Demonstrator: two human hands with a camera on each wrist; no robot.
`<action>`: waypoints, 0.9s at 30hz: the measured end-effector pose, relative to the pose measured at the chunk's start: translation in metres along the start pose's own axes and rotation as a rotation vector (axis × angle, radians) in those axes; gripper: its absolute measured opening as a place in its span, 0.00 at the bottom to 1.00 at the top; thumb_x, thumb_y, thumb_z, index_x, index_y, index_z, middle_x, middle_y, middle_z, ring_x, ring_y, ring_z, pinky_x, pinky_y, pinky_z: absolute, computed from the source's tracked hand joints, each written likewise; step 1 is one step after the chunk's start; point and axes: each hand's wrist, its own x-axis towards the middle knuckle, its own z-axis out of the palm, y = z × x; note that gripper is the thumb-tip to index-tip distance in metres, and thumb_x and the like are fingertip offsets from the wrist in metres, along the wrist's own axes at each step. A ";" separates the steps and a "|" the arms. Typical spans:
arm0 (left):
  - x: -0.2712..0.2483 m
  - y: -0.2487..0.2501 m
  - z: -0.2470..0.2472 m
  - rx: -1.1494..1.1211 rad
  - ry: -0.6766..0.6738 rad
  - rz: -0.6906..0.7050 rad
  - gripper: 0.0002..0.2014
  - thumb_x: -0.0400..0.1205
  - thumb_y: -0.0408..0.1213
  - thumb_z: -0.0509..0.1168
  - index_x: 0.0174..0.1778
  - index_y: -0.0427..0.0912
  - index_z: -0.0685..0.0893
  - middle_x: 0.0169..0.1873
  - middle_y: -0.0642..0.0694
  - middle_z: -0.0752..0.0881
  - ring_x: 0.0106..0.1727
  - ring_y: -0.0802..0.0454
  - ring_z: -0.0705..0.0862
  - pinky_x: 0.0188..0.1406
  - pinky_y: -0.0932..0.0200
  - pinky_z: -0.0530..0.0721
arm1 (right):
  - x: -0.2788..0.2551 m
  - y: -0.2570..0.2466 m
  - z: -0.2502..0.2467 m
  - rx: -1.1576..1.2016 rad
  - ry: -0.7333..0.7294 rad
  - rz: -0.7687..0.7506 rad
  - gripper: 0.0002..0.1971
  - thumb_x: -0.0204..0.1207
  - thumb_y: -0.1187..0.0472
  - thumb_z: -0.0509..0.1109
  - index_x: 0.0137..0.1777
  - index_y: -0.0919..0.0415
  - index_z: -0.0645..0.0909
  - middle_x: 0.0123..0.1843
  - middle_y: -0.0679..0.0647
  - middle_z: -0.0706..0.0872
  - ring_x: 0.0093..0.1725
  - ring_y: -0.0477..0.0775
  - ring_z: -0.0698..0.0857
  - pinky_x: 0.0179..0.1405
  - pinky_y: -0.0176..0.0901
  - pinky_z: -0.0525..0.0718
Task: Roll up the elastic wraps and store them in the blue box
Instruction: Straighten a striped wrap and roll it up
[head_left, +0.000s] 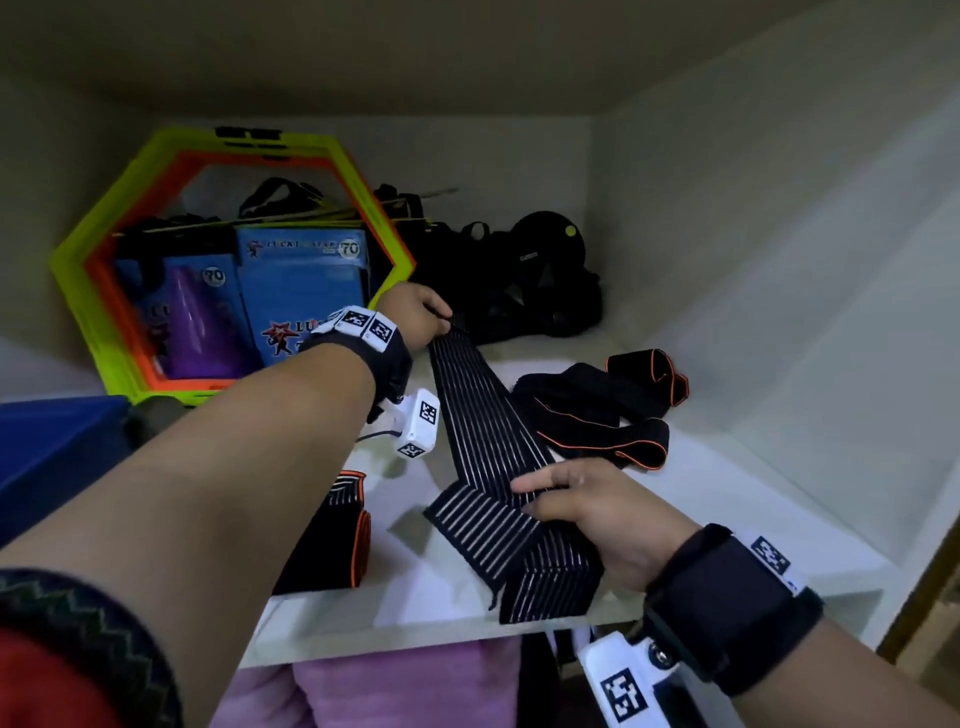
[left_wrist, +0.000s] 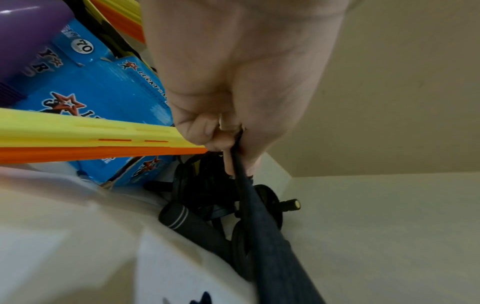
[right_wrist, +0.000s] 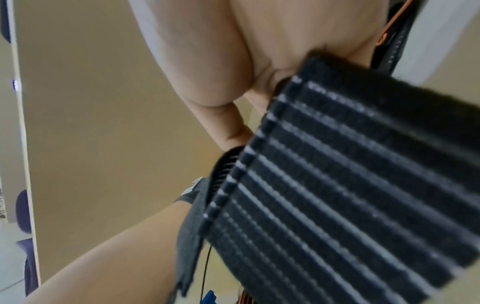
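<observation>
A black elastic wrap with white stripes (head_left: 483, 415) stretches taut over the white shelf (head_left: 727, 499). My left hand (head_left: 423, 317) pinches its far end near the back; in the left wrist view the wrap (left_wrist: 259, 236) runs down from the curled fingers (left_wrist: 205, 131). My right hand (head_left: 587, 506) grips the near end, where the wrap folds toward the shelf's front edge; the striped wrap (right_wrist: 350, 185) fills the right wrist view. A black wrap with orange trim (head_left: 597, 410) lies loose to the right. Another orange-edged wrap (head_left: 337, 535) lies under my left forearm. The blue box (head_left: 57, 447) sits at the left.
A yellow and orange hexagon frame (head_left: 104, 291) leans at the back left around light blue cartons (head_left: 306, 291) and a purple cone (head_left: 195, 322). Black gear and an ab wheel (head_left: 545, 244) fill the back. Pink cloth (head_left: 405, 691) lies below the shelf.
</observation>
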 end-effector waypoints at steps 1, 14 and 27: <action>0.003 -0.005 0.006 0.024 -0.017 -0.019 0.05 0.77 0.34 0.77 0.47 0.46 0.91 0.49 0.47 0.90 0.47 0.53 0.85 0.41 0.65 0.76 | 0.005 0.002 -0.002 -0.013 -0.010 0.017 0.15 0.73 0.77 0.71 0.59 0.69 0.85 0.57 0.75 0.88 0.58 0.75 0.88 0.62 0.70 0.85; 0.020 -0.046 0.038 0.142 -0.148 -0.223 0.12 0.79 0.31 0.73 0.58 0.43 0.86 0.53 0.40 0.90 0.48 0.39 0.90 0.39 0.53 0.88 | 0.027 -0.001 -0.019 -0.488 -0.108 0.004 0.20 0.69 0.59 0.81 0.58 0.52 0.78 0.49 0.55 0.87 0.44 0.54 0.90 0.49 0.53 0.90; -0.115 0.018 -0.005 0.369 -0.646 0.018 0.06 0.81 0.40 0.71 0.53 0.49 0.90 0.45 0.51 0.91 0.42 0.57 0.88 0.48 0.53 0.90 | 0.059 -0.035 -0.025 -0.731 -0.299 0.099 0.09 0.79 0.62 0.74 0.56 0.61 0.79 0.41 0.65 0.84 0.36 0.58 0.84 0.47 0.57 0.89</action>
